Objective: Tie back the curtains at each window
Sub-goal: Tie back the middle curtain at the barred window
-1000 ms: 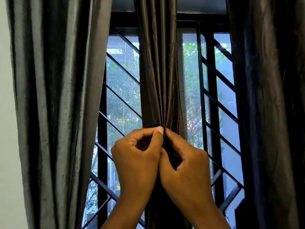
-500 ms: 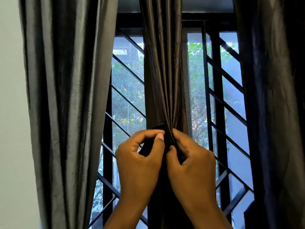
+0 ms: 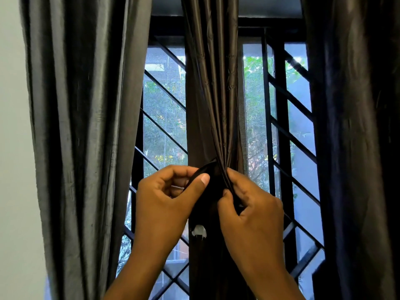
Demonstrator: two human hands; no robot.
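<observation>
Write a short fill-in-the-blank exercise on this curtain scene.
1. Both hands work on the ____ curtain of three.
2. The left hand pinches a dark ____.
3. The right hand grips the gathered ____.
4. Behind the curtains, the window has black metal ____.

Answers: middle; band; folds; bars

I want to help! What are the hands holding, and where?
Both hands, left and right, pinch the middle curtain at its gathered waist.

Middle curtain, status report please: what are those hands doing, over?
Left hand pinching dark tie band. Right hand gripping gathered middle curtain. Not yet tied. Nothing in the way.
</observation>
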